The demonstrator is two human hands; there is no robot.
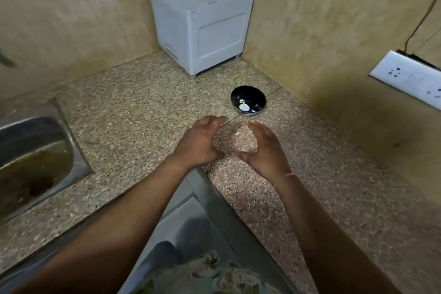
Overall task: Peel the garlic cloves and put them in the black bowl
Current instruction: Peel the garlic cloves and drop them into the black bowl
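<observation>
**Picking Up the Next Piece in Front of the Black Bowl**

The black bowl [248,100] stands on the speckled worktop [143,107]. White pieces [244,108], probably peeled cloves, lie inside it against its near wall. The left hand [202,141] and the right hand [265,150] hover just in front of the bowl, palms turned toward each other. The fingers [214,120] of both are spread and gently curved, and neither hand holds anything. Between the hands, in front of the bowl, a small pale scrap [237,133] lies on the worktop. Whether it is a clove or loose skin cannot be told.

Recommended handling:
1. Lower one hand and pinch the scrap between thumb and forefinger.
2. If it is a clove, strip the skin with the other hand, then release it over the bowl's rim.
3. If it is skin, sweep it away from the bowl.

A white box-shaped cabinet [200,24] stands behind the bowl in the corner, well apart. A steel sink [35,150] lies far to the bowl's left. A wall socket [405,76] sits to the bowl's right.

No object lies between the hands and the bowl. The main risk is probably nudging its near rim.
</observation>
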